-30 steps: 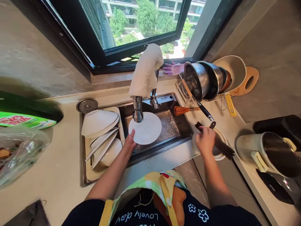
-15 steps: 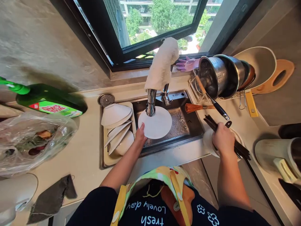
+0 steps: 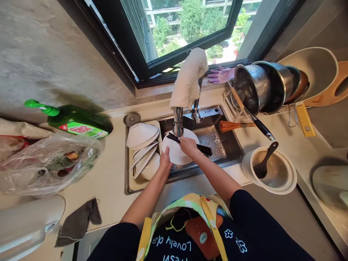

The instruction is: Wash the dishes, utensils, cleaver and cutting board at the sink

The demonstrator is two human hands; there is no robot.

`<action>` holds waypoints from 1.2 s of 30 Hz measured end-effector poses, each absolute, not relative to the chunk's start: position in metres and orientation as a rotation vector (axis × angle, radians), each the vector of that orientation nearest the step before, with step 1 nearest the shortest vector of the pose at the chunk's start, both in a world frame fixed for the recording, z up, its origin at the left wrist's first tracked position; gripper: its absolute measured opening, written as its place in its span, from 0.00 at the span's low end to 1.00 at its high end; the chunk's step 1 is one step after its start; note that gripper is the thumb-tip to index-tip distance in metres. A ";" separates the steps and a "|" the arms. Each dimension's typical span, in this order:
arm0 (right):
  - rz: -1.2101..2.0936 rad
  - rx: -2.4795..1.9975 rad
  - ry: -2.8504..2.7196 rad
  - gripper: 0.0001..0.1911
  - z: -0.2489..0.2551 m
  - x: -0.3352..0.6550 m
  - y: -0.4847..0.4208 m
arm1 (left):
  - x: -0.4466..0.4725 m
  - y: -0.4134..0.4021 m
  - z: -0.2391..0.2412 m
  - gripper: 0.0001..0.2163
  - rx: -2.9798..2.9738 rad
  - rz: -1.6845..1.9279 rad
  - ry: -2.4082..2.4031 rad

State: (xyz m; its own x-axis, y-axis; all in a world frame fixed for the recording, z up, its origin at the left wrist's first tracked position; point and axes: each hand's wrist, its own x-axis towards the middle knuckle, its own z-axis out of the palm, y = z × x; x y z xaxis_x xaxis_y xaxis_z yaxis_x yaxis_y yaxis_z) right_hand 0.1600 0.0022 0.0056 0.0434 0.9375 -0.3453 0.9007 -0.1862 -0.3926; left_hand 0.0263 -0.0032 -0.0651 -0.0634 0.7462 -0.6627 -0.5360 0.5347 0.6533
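My left hand [image 3: 165, 160] grips the near-left rim of a round white plate [image 3: 181, 156] over the sink, under the faucet [image 3: 178, 121]. A bundle of black chopsticks [image 3: 204, 149] is clasped in my right hand [image 3: 188, 145], lying across above the plate just below the spout. A white cloth [image 3: 189, 79] wraps the faucet's upper part. Left of the plate, white bowls and plates [image 3: 143, 136] lean stacked in a cream tray [image 3: 160, 132] set in the sink [image 3: 214, 139]. On the right counter stands a white pot [image 3: 289, 174] with a black rice paddle [image 3: 262, 167] inside.
A dish rack [image 3: 231, 103] with a steel strainer [image 3: 251, 87] and pans stands at the back right. A bamboo brush [image 3: 231, 125] rests over the sink's right edge. Leftward are a green soap bottle [image 3: 81, 121], a plastic bag [image 3: 67, 166] and a grey cloth [image 3: 78, 223].
My right hand has carried the chopsticks from above the white pot leftward to the plate under the faucet. The left hand still grips the plate. The view has shifted slightly.
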 end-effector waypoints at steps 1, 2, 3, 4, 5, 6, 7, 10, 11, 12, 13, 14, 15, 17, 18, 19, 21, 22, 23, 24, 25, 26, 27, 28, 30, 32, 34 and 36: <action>0.840 -2.189 -1.961 0.15 0.003 0.159 0.006 | 0.024 -0.004 -0.066 0.18 0.208 1.066 1.250; 0.857 -2.159 -1.971 0.16 0.002 0.158 0.009 | 0.022 -0.004 -0.066 0.17 0.203 1.067 1.256; 0.879 -2.127 -1.989 0.16 0.001 0.158 0.013 | 0.020 -0.004 -0.067 0.17 0.202 1.065 1.261; 0.902 -2.092 -2.012 0.16 0.000 0.158 0.016 | 0.019 -0.004 -0.069 0.17 0.203 1.062 1.264; 0.921 -2.051 -2.036 0.17 -0.001 0.159 0.020 | 0.017 -0.003 -0.070 0.17 0.204 1.061 1.265; 0.934 -2.007 -2.054 0.16 -0.002 0.160 0.023 | 0.016 -0.002 -0.071 0.18 0.202 1.063 1.263; 0.939 -1.961 -2.058 0.15 -0.002 0.161 0.027 | 0.015 -0.002 -0.073 0.19 0.194 1.070 1.261; 0.976 -1.808 -2.011 0.13 -0.003 0.166 0.035 | 0.013 -0.002 -0.076 0.20 0.147 1.097 1.249; 1.002 -1.758 -1.989 0.11 -0.004 0.168 0.037 | 0.013 -0.002 -0.077 0.20 0.132 1.102 1.245; 1.032 -1.710 -1.971 0.10 -0.004 0.169 0.039 | 0.013 -0.003 -0.077 0.20 0.118 1.105 1.242; 1.072 -1.666 -1.954 0.10 -0.005 0.170 0.040 | 0.013 -0.004 -0.077 0.19 0.105 1.108 1.236; 1.132 -1.632 -1.932 0.09 -0.006 0.171 0.040 | 0.014 -0.005 -0.077 0.18 0.092 1.111 1.225; 1.220 -1.606 -1.902 0.10 -0.008 0.172 0.039 | 0.014 -0.005 -0.077 0.17 0.079 1.115 1.214; 1.450 -1.568 -1.812 0.13 -0.010 0.174 0.038 | 0.014 -0.007 -0.077 0.16 0.052 1.128 1.197; 1.553 -1.556 -1.758 0.14 -0.011 0.175 0.036 | 0.014 -0.007 -0.077 0.16 0.038 1.131 1.192; 1.614 -1.550 -1.715 0.14 -0.012 0.177 0.035 | 0.015 -0.008 -0.077 0.16 0.020 1.132 1.189; 1.582 -1.568 -1.707 0.10 -0.011 0.184 0.032 | 0.015 -0.008 -0.076 0.15 -0.031 1.125 1.184; 1.499 -1.600 -1.736 0.07 -0.009 0.188 0.031 | 0.016 -0.008 -0.076 0.15 -0.059 1.120 1.179; 1.398 -1.640 -1.777 0.03 -0.006 0.193 0.030 | 0.017 -0.008 -0.075 0.15 -0.087 1.116 1.176; 1.294 -1.683 -1.819 0.02 -0.004 0.198 0.029 | 0.018 -0.007 -0.075 0.15 -0.111 1.115 1.176; 1.199 -1.730 -1.851 0.03 -0.001 0.203 0.027 | 0.019 -0.007 -0.075 0.15 -0.127 1.118 1.179; 1.112 -1.782 -1.865 0.06 0.002 0.209 0.026 | 0.019 -0.006 -0.075 0.15 -0.134 1.123 1.184; 1.023 -1.841 -1.863 0.09 0.005 0.215 0.024 | 0.020 -0.006 -0.074 0.15 -0.133 1.132 1.189; 0.927 -1.907 -1.846 0.11 0.007 0.221 0.023 | 0.021 -0.005 -0.074 0.15 -0.126 1.140 1.193; 0.704 -2.054 -1.766 0.17 0.010 0.233 0.022 | 0.022 -0.004 -0.073 0.15 -0.104 1.163 1.201; 0.500 -2.175 -1.656 0.23 0.011 0.243 0.022 | 0.022 -0.003 -0.071 0.15 -0.084 1.173 1.197; 0.371 -2.237 -1.573 0.27 0.012 0.251 0.024 | 0.022 -0.002 -0.069 0.15 -0.074 1.163 1.189; 0.297 -2.260 -1.538 0.31 0.011 0.256 0.028 | 0.022 -0.001 -0.069 0.16 -0.076 1.152 1.195</action>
State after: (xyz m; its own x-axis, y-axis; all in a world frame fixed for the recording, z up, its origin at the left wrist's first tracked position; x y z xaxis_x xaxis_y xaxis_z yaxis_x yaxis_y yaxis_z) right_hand 0.2557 0.0283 0.0115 0.3758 0.9257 0.0431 0.8433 -0.3224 -0.4301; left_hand 0.0218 -0.0007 -0.0687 -0.0882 0.6545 -0.7509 -0.7266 0.4734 0.4980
